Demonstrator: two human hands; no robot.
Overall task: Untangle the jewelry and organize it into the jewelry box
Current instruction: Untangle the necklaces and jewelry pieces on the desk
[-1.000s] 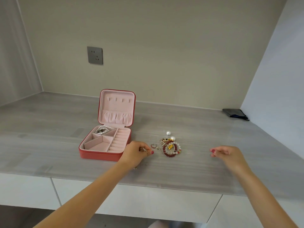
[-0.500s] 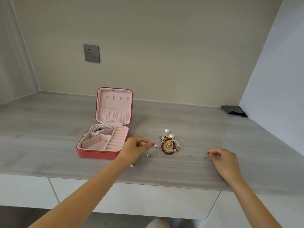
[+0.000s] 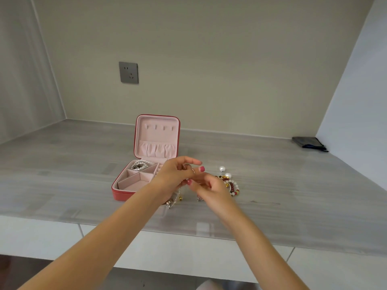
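An open red jewelry box (image 3: 122, 195) with a pink lining stands on the grey counter; a pearl strand (image 3: 140, 164) lies in its back left compartment. My left hand (image 3: 173, 174) is raised just right of the box and holds a thin silver chain (image 3: 174, 200) that hangs down to the counter. My right hand (image 3: 211, 188) meets it, fingers pinching the same chain. Behind my right hand lies a tangle of red and white bead bracelets (image 3: 232, 186) with two pearl earrings (image 3: 225, 172).
A dark pouch (image 3: 309, 143) lies in the far right corner by the wall. A grey wall socket (image 3: 128, 72) is on the back wall. The counter's front edge runs below my forearms.
My right hand has moved left from the counter's right side to meet my left hand. The chain, stretched out flat between them before, now hangs gathered from my left hand.
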